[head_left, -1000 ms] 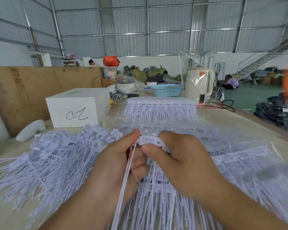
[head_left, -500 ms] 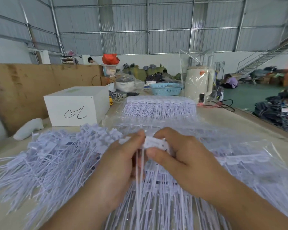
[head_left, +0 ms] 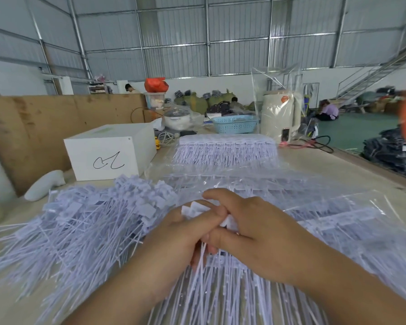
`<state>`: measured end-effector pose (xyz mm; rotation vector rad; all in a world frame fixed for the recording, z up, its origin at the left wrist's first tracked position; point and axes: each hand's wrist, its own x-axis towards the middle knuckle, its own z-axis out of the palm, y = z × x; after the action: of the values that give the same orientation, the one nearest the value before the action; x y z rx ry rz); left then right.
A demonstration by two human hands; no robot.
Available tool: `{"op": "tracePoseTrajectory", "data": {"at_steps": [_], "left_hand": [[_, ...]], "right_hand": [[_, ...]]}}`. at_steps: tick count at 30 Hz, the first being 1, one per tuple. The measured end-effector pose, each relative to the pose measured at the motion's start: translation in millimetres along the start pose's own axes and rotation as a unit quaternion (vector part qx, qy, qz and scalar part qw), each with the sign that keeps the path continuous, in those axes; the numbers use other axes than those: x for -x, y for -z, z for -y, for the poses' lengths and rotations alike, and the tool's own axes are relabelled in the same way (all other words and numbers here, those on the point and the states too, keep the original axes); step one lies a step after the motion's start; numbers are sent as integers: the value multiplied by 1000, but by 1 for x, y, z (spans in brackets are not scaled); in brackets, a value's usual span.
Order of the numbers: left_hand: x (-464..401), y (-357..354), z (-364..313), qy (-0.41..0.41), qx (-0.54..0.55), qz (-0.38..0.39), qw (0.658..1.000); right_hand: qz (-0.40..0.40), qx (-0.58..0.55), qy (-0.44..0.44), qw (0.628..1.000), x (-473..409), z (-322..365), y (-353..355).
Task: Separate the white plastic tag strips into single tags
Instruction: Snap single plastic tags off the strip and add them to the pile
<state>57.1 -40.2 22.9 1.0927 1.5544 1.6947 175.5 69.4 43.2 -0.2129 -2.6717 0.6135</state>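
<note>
1. Head view, centre of the frame: the left hand (head_left: pixel 174 240) and the right hand (head_left: pixel 256 233) meet over the work, fingers curled, both pinching the heads of one tag strip (head_left: pixel 198 211); its thin white tails hang down from between the hands toward the lower edge of the frame.
2. Step in hand, as judged: one tag is being broken from the strip; the hands press together at the joint, and whether the tag has already come free cannot be told.
3. Next move, as judged: the hands must part with a short twist or pull, so that only one head tears off; the freed tag then belongs on the pile of single tags (head_left: pixel 80 221) at middle left of the frame.
4. Unworked stock: a neat stack of strips (head_left: pixel 225 148) lies at upper centre on the table (head_left: pixel 338 165); more strips lie under a clear plastic bag (head_left: pixel 314 202) at right of the hands.
5. Surroundings: a white box (head_left: pixel 108 153) with a pen mark stands at upper left of the pile; a blue basket (head_left: pixel 234 124) and a cream kettle (head_left: pixel 280 118) stand behind the stack.
6. Obstructions: the hanging tails mix with loose tails below the hands and may snag; the bag film partly hides the strips at right.
</note>
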Motion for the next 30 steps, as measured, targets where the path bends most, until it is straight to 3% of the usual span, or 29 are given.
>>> {"op": "tracePoseTrajectory", "data": {"at_steps": [9,16,20,25,30], "left_hand": [[-3,11,-10,2,133,-39,990],[-3,14,-8,-67,2,-12,998],[-3,13,-8,-41,16,-17,999],[-3,4,-11,10,137,-51,989],[-5,-8,-13,24,262,-94,960]], "right_hand": [[-12,32,-20,999,4,-4,18],[-6,-73,8,997,4,-7,18],[14,-101,30,994,4,-5,19],[-107,-2,3,994,1,0,3],[-230,88,16,969,0,17,-12]]}}
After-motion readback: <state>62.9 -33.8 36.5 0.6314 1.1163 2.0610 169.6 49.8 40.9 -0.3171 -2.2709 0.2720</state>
